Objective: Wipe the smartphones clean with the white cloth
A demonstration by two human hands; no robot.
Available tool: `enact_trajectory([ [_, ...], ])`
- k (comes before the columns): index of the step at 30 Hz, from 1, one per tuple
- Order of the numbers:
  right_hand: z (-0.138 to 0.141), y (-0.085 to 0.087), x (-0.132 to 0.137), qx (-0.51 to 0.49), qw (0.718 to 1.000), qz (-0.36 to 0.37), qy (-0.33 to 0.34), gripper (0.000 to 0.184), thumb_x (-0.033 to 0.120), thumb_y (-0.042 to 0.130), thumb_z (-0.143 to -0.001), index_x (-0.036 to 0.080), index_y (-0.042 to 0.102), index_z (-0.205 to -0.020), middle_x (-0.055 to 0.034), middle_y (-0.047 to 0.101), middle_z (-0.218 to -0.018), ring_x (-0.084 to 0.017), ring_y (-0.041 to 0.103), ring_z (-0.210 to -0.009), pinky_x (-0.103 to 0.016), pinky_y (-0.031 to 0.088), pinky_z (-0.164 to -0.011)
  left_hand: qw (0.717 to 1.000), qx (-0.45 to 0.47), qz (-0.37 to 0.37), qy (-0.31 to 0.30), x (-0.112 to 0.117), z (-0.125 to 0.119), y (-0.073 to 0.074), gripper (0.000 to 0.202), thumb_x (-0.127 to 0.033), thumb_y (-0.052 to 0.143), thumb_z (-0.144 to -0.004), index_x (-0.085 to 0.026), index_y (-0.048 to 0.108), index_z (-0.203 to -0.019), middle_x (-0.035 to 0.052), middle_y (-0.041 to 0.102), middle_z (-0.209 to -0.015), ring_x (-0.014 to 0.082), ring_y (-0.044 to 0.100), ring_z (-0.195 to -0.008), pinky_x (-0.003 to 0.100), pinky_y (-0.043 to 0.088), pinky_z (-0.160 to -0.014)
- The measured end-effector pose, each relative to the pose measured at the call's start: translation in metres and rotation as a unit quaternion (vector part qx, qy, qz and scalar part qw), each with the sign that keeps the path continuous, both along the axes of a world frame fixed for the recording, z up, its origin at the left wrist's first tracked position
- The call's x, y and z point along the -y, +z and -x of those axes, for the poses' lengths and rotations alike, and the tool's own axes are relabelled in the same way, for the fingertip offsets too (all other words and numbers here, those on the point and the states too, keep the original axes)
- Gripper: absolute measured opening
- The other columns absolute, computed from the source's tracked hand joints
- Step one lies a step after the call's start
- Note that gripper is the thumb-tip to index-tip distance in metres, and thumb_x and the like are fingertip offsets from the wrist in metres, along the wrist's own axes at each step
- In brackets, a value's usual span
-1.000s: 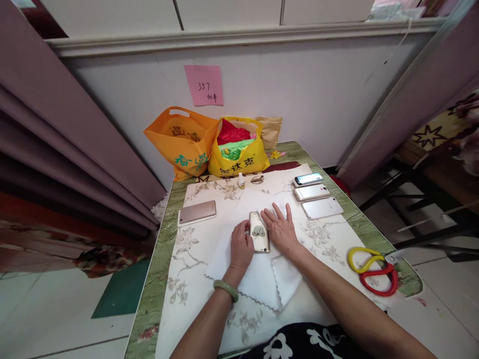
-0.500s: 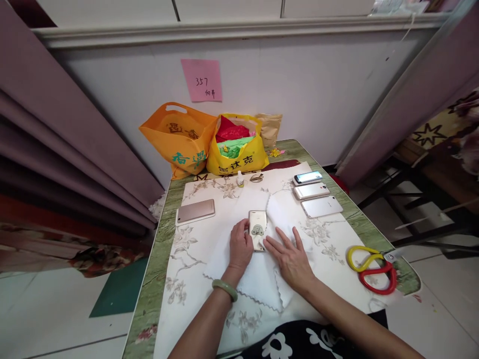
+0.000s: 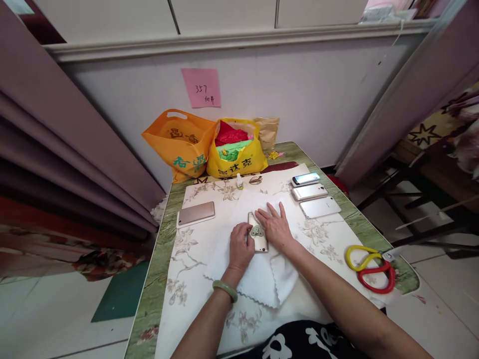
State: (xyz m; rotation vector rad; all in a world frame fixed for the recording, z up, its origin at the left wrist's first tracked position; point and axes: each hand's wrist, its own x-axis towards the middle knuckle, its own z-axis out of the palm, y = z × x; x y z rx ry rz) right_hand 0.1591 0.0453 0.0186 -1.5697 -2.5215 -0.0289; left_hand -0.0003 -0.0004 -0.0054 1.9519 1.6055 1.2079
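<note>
Steadying a gold phone [image 3: 261, 243], it seems, while working the white cloth [image 3: 258, 281] around it. Phone lies back up on the cloth, mid-bench [image 3: 148, 289], round badge [image 3: 257, 231] on its back, camera end toward the person.

Left hand [image 3: 240, 248]: fingers curled in at phone's left edge, narrow. Can't tell if they pinch it or only press. Right hand [image 3: 276, 228]: fingers spread wide, laid along the right edge, tips near the far end. Can't tell if cloth is caught under them.

Doing it well, my take:
- Left anchors, right moves. Light side pressure, since a smooth back on loose cloth will likely skate.
- Cloth is rucked near the right wrist; flatten that first or the phone may tilt.
- Work along the edge in one pass, and go easy around the badge, which could snag.
- Keep the right forearm away from the scissors [image 3: 386, 257]. Other phones [image 3: 320, 207] are well apart, no conflict.
</note>
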Motion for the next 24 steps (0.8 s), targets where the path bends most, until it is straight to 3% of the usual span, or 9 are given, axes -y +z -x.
enact_trajectory([
  [5, -0.011, -0.017, 0.028, -0.032, 0.999, -0.030, -0.001, 0.049, 0.023, 0.044, -0.096, 0.026, 0.044, -0.145, -0.0038, 0.052, -0.144, -0.031, 0.032, -0.141, -0.058, 0.001, -0.117, 0.998, -0.058, -0.019, -0.009, 0.005, -0.004, 0.005, 0.017, -0.024, 0.064, -0.078, -0.022, 0.060, -0.095, 0.0090, 0.061, -0.115, 0.0256, 0.056, -0.112, 0.043, 0.044, -0.098],
  [10, -0.025, -0.029, 0.053, -0.108, 0.991, -0.053, -0.056, 0.040, 0.020, 0.042, -0.097, 0.027, 0.057, -0.134, -0.0024, 0.063, -0.132, -0.027, 0.045, -0.133, -0.055, 0.009, -0.117, 0.997, -0.072, -0.022, 0.010, 0.002, -0.006, 0.001, 0.018, -0.018, 0.061, -0.081, -0.021, 0.061, -0.099, 0.0078, 0.064, -0.111, 0.0235, 0.057, -0.109, 0.042, 0.044, -0.098],
  [15, -0.033, -0.038, 0.047, -0.242, 0.962, -0.079, -0.097, 0.029, 0.024, 0.045, -0.097, 0.025, 0.069, -0.113, -0.0035, 0.073, -0.113, -0.022, 0.059, -0.116, -0.049, 0.022, -0.112, 0.997, -0.075, -0.018, -0.007, -0.001, -0.004, 0.000, 0.019, -0.016, 0.060, -0.083, -0.024, 0.069, -0.097, 0.0054, 0.068, -0.108, 0.0230, 0.059, -0.103, 0.043, 0.045, -0.095],
  [19, -0.039, -0.044, 0.042, -0.314, 0.937, -0.086, -0.124, 0.029, 0.028, 0.044, -0.096, 0.023, 0.069, -0.109, -0.0060, 0.073, -0.107, -0.021, 0.063, -0.109, -0.046, 0.031, -0.107, 0.998, -0.051, 0.020, -0.002, -0.005, -0.004, 0.005, 0.016, -0.016, 0.060, -0.084, -0.025, 0.071, -0.090, 0.0043, 0.071, -0.105, 0.0232, 0.062, -0.101, 0.046, 0.047, -0.093],
  [24, -0.043, -0.043, 0.043, -0.368, 0.915, -0.090, -0.142, 0.030, 0.030, 0.043, -0.094, 0.023, 0.068, -0.108, -0.0072, 0.072, -0.108, -0.022, 0.063, -0.107, -0.047, 0.034, -0.106, 0.998, -0.015, 0.033, -0.059, -0.014, 0.001, 0.015, 0.023, -0.016, 0.047, -0.090, -0.025, 0.068, -0.090, 0.0000, 0.074, -0.098, 0.0172, 0.068, -0.092, 0.053, 0.036, -0.112],
])
